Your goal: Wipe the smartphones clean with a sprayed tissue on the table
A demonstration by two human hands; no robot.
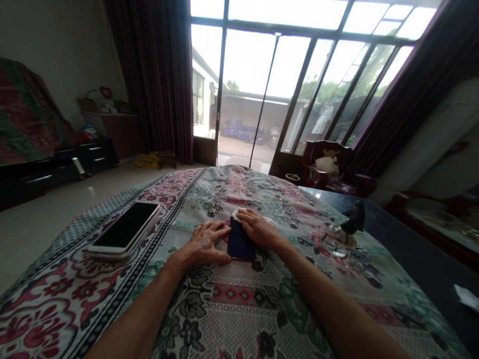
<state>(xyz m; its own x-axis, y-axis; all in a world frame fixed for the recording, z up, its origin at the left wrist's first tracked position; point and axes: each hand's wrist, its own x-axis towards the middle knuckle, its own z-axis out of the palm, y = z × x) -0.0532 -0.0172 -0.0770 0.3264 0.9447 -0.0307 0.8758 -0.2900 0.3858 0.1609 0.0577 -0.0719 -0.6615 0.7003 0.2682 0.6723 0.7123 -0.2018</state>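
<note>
Left hand (205, 243): thumb and fingers spread apart, tips against the left side of a dark blue, flat, rectangular slab (239, 243); it braces that side without closing around it. The slab lies centrally before the person on a pink, green and black floral tablecloth (232, 324). Right hand (258, 229): fingers together, laid flat over a thin, crumpled white cloth or tissue (270, 221) at the slab's upper right; whether they clamp the cloth cannot be told.

Possible faults: the slab could skid or pivot if the right hand pushes harder than the left fingertips brace. The tablecloth could ruck up under sideways pressure, since the fabric looks loose. The thin cloth could bunch or slip from beneath the fingers if pressed unevenly.

Surroundings: left of the hands, a white-framed, black-screened flat device (126, 225) lies on at least one similar layer, clear of the left forearm. To the right sits a clear, rounded bottle with a black top (339, 243); it is the nearest obstacle to a wide rightward sweep of the right arm. Farther right, a smooth, dark tabletop (396, 249) bears a white scrap (467, 297), well apart from the work.
</note>
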